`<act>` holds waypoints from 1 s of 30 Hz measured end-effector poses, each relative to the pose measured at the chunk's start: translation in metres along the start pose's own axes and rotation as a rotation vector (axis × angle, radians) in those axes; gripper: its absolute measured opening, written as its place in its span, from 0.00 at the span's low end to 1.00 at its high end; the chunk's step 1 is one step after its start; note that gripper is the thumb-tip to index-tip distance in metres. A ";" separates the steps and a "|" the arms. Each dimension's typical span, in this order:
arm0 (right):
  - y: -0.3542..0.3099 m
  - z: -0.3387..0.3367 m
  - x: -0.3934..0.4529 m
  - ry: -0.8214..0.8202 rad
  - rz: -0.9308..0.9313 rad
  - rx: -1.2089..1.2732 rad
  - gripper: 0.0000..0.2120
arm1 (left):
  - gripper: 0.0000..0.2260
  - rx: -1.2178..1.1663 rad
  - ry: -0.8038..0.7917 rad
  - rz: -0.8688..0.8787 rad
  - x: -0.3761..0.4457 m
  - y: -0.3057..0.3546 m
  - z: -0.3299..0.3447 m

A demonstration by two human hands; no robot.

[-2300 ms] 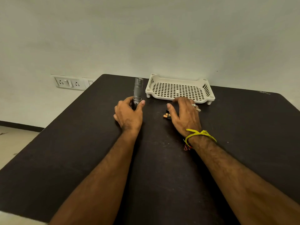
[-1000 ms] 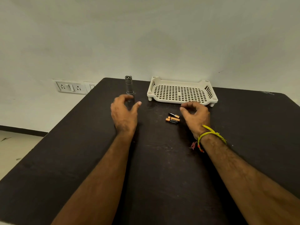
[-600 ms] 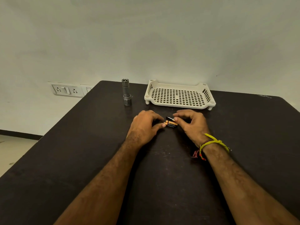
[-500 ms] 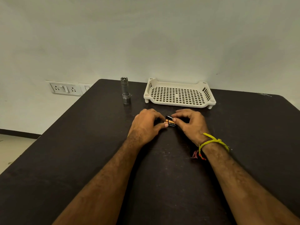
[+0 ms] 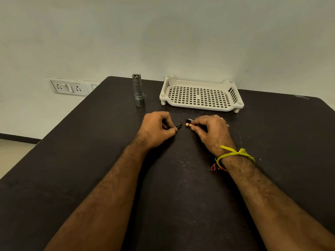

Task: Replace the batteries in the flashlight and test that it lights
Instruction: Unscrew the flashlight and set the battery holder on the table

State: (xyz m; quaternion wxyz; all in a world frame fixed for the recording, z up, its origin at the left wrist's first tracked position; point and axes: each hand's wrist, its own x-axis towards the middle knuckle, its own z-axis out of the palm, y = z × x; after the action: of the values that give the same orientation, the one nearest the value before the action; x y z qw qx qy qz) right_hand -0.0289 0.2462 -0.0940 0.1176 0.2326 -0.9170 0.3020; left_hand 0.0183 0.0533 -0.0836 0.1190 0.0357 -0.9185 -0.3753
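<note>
Evidently the person is sorting batteries before loading them. The left hand (image 5: 155, 130) pinches one battery (image 5: 178, 126) between curled fingers, low over the table (image 5: 90, 160). The right hand (image 5: 211, 130) grips a second battery (image 5: 189, 125), with a third (image 5: 189, 120) just behind its fingertips. The two hands sit near the table's middle, slightly apart. Toward the far edge the flashlight (image 5: 138, 90) stands upright, probably head-down so its open end faces up. A slotted tray (image 5: 200, 105) sits beside it at the far edge. Bare tabletop lies between hands and flashlight.

Dark table (image 5: 72, 160), pale wall (image 5: 163, 33)
</note>
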 end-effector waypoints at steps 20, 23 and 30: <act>-0.010 0.009 0.004 0.069 0.093 -0.181 0.10 | 0.12 0.434 0.283 0.070 0.009 0.020 0.022; -0.010 0.009 0.003 0.176 0.035 -0.107 0.07 | 0.12 0.426 0.362 0.111 0.014 0.018 0.026; 0.004 0.005 0.020 0.464 0.014 -0.045 0.06 | 0.13 0.422 0.423 0.118 0.050 0.018 0.036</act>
State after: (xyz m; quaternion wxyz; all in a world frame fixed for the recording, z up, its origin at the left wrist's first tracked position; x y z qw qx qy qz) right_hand -0.0481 0.2389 -0.0929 0.3280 0.1478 -0.8736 0.3278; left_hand -0.0384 0.0831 -0.0863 0.3193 0.0836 -0.9315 -0.1530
